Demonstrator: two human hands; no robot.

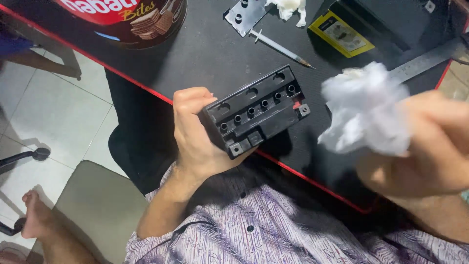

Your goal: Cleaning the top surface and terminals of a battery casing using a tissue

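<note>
Right hand (pixel 430 146) fingers clamp crumpled white tissue (pixel 364 110); left hand (pixel 195 137) fingers wrap the black battery case (pixel 259 110).

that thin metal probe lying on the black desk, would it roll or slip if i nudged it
The thin probe looks round and slender, so it would likely roll sideways on the smooth desk. Its flat cross tab near the top end may stop it. It probably feels light and stiff.

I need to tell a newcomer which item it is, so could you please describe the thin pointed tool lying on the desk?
On the black desk, look at the far edge beside the drilled metal plate. The syringe-like tool lies diagonally there: thin, pale, needle-tipped.
</note>
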